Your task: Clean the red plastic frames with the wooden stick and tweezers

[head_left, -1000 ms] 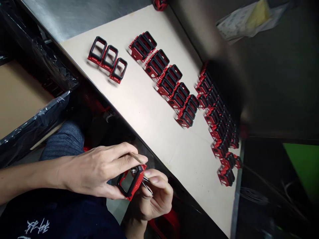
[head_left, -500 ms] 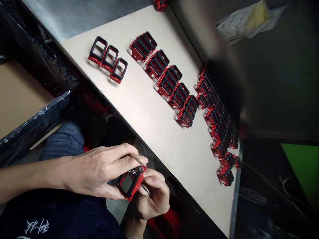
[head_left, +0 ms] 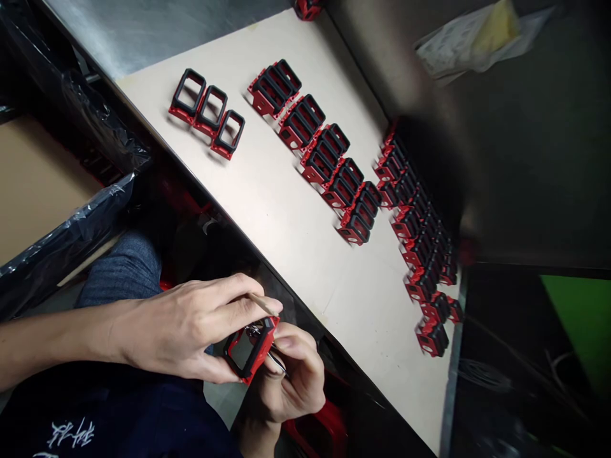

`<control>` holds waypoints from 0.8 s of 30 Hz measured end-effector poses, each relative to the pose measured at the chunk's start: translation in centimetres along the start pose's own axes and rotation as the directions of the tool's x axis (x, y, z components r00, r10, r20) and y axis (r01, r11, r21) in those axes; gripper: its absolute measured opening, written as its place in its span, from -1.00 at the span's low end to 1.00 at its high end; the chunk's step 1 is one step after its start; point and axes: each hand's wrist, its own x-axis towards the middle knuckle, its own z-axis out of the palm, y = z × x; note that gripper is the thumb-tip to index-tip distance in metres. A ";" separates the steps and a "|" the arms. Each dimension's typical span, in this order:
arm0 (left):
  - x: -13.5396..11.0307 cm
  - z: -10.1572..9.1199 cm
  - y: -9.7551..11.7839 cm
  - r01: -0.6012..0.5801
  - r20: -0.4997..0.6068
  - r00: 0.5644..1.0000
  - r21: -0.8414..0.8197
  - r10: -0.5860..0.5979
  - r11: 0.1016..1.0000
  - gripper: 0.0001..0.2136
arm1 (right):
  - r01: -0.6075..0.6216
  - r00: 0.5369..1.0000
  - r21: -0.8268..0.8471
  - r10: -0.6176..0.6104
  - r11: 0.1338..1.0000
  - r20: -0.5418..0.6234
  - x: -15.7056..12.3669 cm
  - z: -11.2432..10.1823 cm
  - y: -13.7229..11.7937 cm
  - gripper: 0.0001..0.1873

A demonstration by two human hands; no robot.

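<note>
My left hand [head_left: 191,327] is closed around a small red and black rectangular frame [head_left: 263,351], held tilted over my lap. A narrow tan strip [head_left: 265,305] shows along its fingers; I cannot tell what it is. At the frame's right side, my right hand [head_left: 296,369] pinches a thin shiny metal tool [head_left: 277,361]. The tool's tip is hidden behind the frame, so its exact kind does not show. Through the frame's opening some small shiny bits are visible, too small to name.
On the pale worktop [head_left: 286,254] stand three similar frames [head_left: 210,111], a middle block of several more [head_left: 312,152] and a darker group [head_left: 420,242] by the far wall. A box lined with black plastic [head_left: 67,210] is at left. The table edge runs diagonally beside my hands.
Almost nothing differs. Both hands and the red and black frame have shifted very slightly, and the metal tool sits at a slightly different angle.
</note>
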 end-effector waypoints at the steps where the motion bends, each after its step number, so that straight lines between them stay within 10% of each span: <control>1: 0.0 0.0 0.0 0.002 0.002 1.000 0.002 -0.002 1.000 -0.54 | 0.006 1.000 -0.010 -0.006 1.000 -0.002 0.1 0.0 0.0 -0.88; 24: 0.0 0.0 -0.1 0.053 -0.016 0.998 -0.063 -0.054 0.997 -0.47 | -0.034 0.999 0.014 0.034 0.999 -0.022 0.6 0.7 0.0 -0.94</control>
